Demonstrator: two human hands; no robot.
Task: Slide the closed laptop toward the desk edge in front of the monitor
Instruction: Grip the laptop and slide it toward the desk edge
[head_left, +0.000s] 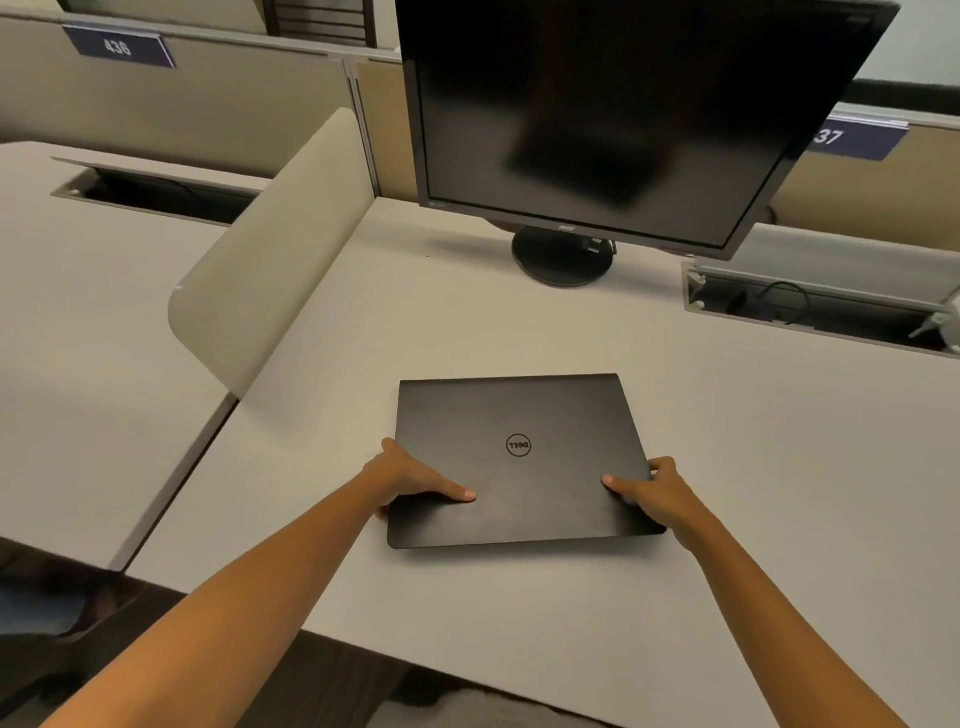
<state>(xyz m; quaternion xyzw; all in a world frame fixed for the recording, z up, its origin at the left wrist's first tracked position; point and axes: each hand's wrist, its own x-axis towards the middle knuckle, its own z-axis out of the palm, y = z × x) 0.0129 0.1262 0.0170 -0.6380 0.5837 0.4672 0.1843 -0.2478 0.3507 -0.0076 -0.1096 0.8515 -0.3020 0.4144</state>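
Observation:
A closed black laptop (519, 415) with a round logo lies flat on the pale desk (727, 493), a little in front of the dark monitor (613, 104). My left hand (410, 478) grips its near left corner, thumb on the lid and fingers wrapped around the side edge. At the near right corner my right hand (657, 493) holds it the same way, thumb on top. The laptop's near edge sits some way back from the desk's front edge (467, 660).
The monitor stands on a round black base (563, 257). A curved beige divider (270, 254) rises along the desk's left side. An open cable tray (810, 306) with cords lies at the back right. A neighbouring desk (78, 338) is to the left.

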